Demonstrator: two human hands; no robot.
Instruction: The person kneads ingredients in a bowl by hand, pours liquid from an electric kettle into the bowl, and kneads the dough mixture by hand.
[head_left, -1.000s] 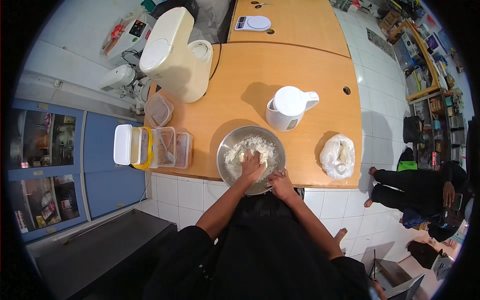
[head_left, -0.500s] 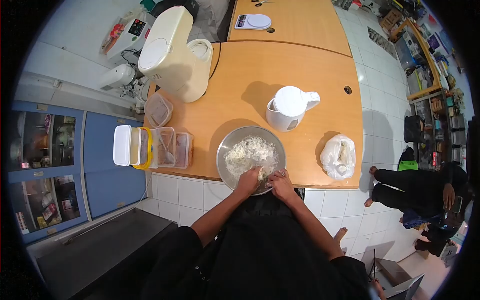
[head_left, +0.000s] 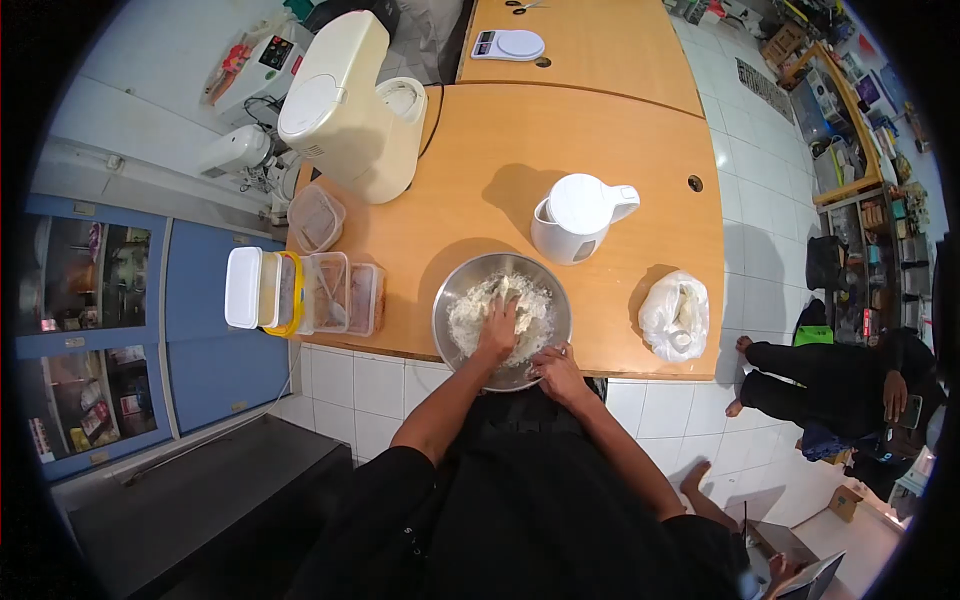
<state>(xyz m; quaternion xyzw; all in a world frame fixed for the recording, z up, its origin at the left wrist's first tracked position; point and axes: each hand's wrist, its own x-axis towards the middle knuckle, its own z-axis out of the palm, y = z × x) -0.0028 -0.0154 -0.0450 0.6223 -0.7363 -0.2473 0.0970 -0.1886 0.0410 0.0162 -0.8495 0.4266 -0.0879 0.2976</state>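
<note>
A steel mixing bowl [head_left: 448, 345] sits at the front edge of the wooden table with a pale, crumbly flour mixture [head_left: 535, 302] inside. My left hand [head_left: 498, 328] reaches into it, fingers stretched forward and dusted with flour, their tips partly sunk in the mixture. At the lower right of the bowl, my right hand [head_left: 559, 372] grips the rim, with flour on some fingers. Beyond the bowl stands a white electric kettle [head_left: 575, 225], not touched by either hand.
Several plastic containers [head_left: 325, 292] line the table's left edge, below a large cream-coloured machine [head_left: 340, 110]. A white plastic bag [head_left: 674, 315] lies near the right edge. Farther back are a kitchen scale [head_left: 508, 45] and scissors [head_left: 527, 6]. Another person [head_left: 840, 375] is at the right.
My left hand has moved from the near side of the bowl forward into the mixture, its fingers now extended. My right hand stays at the rim, shifted only slightly.
</note>
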